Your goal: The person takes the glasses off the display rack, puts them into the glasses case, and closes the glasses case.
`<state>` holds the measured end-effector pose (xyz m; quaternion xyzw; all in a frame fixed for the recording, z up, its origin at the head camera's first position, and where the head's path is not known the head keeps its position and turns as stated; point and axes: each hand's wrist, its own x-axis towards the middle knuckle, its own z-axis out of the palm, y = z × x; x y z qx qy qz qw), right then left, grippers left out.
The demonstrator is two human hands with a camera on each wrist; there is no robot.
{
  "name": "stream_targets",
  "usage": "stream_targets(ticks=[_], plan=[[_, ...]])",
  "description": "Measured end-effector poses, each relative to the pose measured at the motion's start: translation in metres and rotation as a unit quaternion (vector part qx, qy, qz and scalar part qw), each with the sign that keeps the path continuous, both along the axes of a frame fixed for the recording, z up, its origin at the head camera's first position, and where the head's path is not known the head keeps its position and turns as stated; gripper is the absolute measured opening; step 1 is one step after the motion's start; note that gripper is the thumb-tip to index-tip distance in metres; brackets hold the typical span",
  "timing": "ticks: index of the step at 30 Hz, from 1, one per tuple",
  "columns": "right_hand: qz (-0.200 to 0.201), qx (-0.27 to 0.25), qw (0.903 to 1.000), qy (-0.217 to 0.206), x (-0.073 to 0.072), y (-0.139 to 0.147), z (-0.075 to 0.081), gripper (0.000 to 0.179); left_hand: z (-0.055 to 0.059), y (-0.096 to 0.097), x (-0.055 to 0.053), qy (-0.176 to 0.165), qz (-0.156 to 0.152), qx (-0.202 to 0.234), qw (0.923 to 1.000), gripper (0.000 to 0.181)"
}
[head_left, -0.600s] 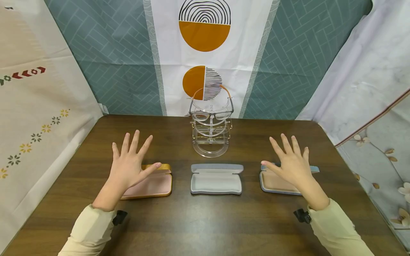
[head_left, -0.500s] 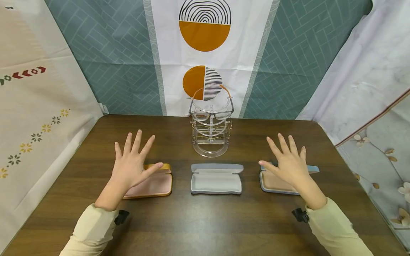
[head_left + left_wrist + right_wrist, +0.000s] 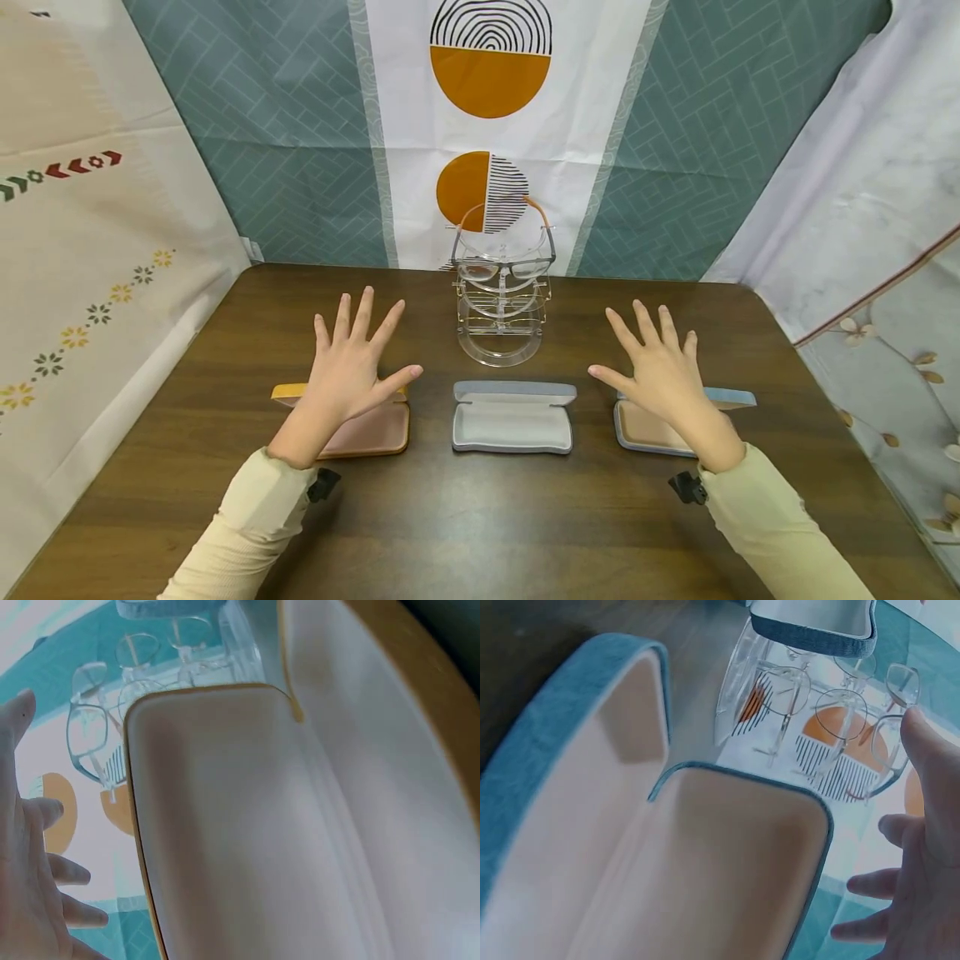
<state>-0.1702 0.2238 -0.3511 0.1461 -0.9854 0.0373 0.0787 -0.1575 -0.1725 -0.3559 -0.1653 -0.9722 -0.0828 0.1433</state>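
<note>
Tabletop (image 3: 495, 533) of brown wood-grain is overhung by left grip (image 3: 343, 375) and right grip (image 3: 664, 377), both splayed, empty; teal-and-white cloth (image 3: 682, 142) is hung beyond.

Dark wood-grain tabletop (image 3: 517, 558); diffuse light reflection (image 3: 502, 492) at the near centre. Rear: teal herringbone-patterned fabric (image 3: 697, 150) flanking a white central panel (image 3: 411, 192) with orange-and-black circles (image 3: 491, 79). Left: cream cloth (image 3: 97, 225), floral motifs (image 3: 74, 337). Right: pale floral fabric (image 3: 885, 175).

Patterned cloths (image 3: 300, 92) hung on three sides of a wooden table (image 3: 487, 533) show a curtained-off booth.
</note>
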Motion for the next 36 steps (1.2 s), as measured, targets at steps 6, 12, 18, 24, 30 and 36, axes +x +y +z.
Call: stream_targets(ticks=[6, 12, 18, 24, 30, 36], plan=[[0.013, -0.008, 0.9998, 0.015, -0.008, -0.007, 0.006, 0.087, 0.005, 0.010, -0.007, -0.003, -0.002, 0.033, 0.9995, 0.083], [0.027, -0.018, 0.9989, 0.035, -0.016, -0.013, 0.013, 0.086, 0.009, 0.015, -0.014, -0.009, -0.006, 0.062, 0.9980, 0.081], [0.031, -0.050, 0.9975, 0.040, -0.023, -0.019, 0.020, 0.081, 0.011, 0.020, -0.022, -0.025, -0.016, 0.120, 0.9923, 0.080], [0.047, -0.134, 0.9890, 0.043, -0.030, -0.025, 0.024, 0.072, 0.009, 0.023, -0.033, -0.025, -0.038, 0.215, 0.9755, 0.078], [0.052, -0.212, 0.9741, 0.058, -0.038, -0.028, 0.025, 0.060, 0.008, 0.029, -0.041, -0.010, -0.063, 0.342, 0.9376, 0.069], [0.037, -0.290, 0.9550, 0.048, -0.048, -0.029, 0.025, 0.051, 0.014, 0.034, -0.046, -0.022, -0.056, 0.424, 0.9035, 0.055]])
